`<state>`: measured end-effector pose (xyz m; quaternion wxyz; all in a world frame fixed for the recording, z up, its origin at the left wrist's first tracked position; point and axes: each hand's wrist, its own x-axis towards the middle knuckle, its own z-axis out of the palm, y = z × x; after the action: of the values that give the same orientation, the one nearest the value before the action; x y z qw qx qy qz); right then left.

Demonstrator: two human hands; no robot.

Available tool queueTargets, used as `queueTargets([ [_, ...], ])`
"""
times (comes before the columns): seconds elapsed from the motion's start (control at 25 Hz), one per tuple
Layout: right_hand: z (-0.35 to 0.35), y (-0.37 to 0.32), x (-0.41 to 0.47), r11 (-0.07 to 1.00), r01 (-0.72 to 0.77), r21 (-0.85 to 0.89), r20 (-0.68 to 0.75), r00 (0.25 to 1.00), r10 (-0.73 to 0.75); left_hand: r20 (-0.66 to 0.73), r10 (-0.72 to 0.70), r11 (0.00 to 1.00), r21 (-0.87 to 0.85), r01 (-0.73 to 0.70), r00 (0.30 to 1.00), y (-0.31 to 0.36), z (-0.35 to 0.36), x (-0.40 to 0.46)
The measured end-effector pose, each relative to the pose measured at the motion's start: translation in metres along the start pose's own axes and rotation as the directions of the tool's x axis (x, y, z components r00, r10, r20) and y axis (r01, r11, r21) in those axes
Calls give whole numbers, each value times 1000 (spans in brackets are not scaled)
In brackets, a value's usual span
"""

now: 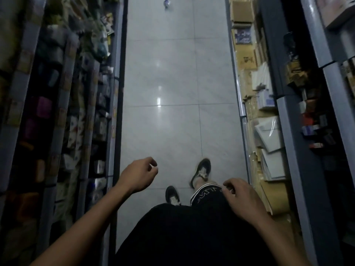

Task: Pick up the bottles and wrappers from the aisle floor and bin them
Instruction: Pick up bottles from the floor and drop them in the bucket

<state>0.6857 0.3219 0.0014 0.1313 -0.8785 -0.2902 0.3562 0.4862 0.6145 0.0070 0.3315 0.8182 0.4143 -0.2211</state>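
One small blue-white item (166,3), too blurred to be identified, is seen on the floor (172,73) far ahead of two shoes (200,172). Both the left hand (138,174) and right hand (241,197) are loosely curled, with nothing held.

pale grey marbled floor tiles (178,73), black shorts (192,227), blue-white litter (166,3)

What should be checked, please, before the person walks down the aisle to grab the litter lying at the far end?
1. Left hand free to grasp: ok, loosely curled and holding nothing.
2. Right hand free: ok, empty, held near the shorts.
3. Litter located: ok, one small blue-and-white item lies on the floor far ahead; bottle or wrapper, cannot tell.
4. Path clear: ok, the tiles between the shoes and the item are bare.
5. Bin located: not ok, none is in view.
6. Other litter: cannot tell, the view ends just past the item.
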Motion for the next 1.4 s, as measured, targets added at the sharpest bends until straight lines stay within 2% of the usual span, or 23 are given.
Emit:
queueTargets([
  [0.16, -53, 13, 76, 995, -40, 92, -32, 999, 43, 6, 43, 997, 61, -43, 999, 61, -42, 82],
  [0.36, -131, 6, 180, 998, 16, 64, 0, 1000, -16, 3, -32, 998, 45, 32, 999, 111, -79, 141],
  [0.6, -206, -51, 316, 977, 208, -37, 53, 977, -206, 34, -202, 979, -24, 202, 979, 117, -108, 184],
  [0.8, -252, -113, 425, 957, 272, -102, 72, 961, -266, 73, -286, 953, -78, 292, 955, 109, -154, 248],
  [1.08, -310, -166, 520, 980, 176, -89, 55, 984, -171, 68, -197, 971, -127, 204, 978, 134, -270, 392],
  [1.4, -382, -152, 623, 999, -13, 43, 18, 1000, 13, 66, -75, 996, -40, 78, 995, 224, -398, 572],
])
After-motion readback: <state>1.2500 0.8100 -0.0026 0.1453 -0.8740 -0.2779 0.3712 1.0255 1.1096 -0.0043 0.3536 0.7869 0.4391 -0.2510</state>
